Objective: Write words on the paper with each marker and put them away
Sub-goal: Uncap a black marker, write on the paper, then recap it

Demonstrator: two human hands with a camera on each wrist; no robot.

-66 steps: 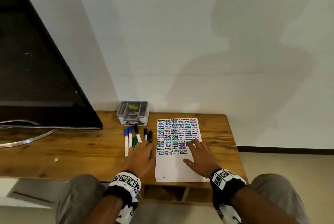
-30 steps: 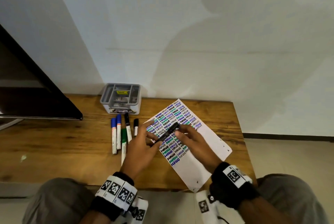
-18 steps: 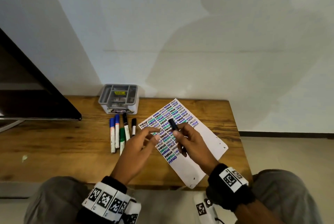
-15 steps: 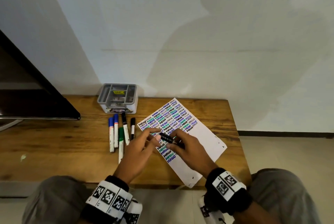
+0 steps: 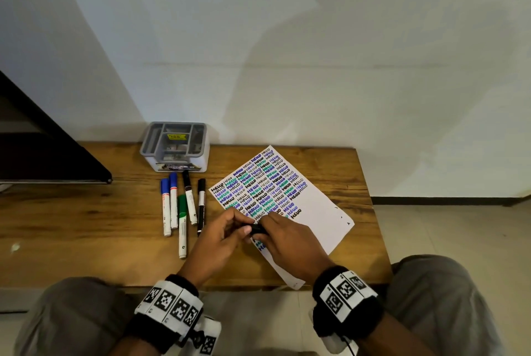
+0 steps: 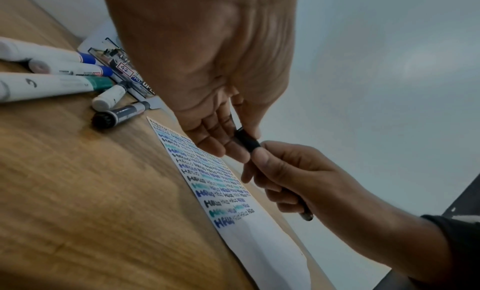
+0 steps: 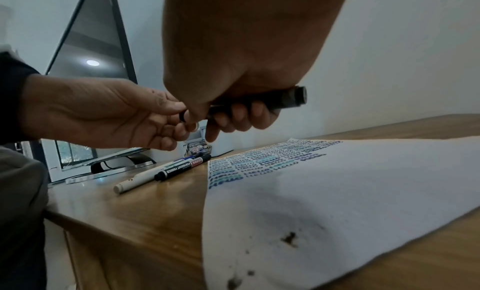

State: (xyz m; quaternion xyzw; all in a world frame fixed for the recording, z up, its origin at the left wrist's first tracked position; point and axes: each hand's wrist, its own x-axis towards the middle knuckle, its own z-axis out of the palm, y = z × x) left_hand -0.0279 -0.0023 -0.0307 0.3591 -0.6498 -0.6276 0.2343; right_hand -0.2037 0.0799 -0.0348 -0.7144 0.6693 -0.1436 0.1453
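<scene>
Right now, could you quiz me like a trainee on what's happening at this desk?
1. True or false: the paper is blank.
2. How many markers lie on the table beside the paper?
3. What do both hands hold? A) black marker B) grey organizer C) green marker

Key
1. False: rows of "HELLO" cover much of it.
2. Five: two blue-capped, one green marker, two black-capped.
3. A: the right hand grips the black marker; the left hand pinches its cap end. The grey organizer stands untouched.

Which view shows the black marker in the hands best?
Right wrist: the black marker shows barrel and butt end in the right hand. Left wrist shows only the cap end pinched by the left hand. Head view: a sliver.
</scene>
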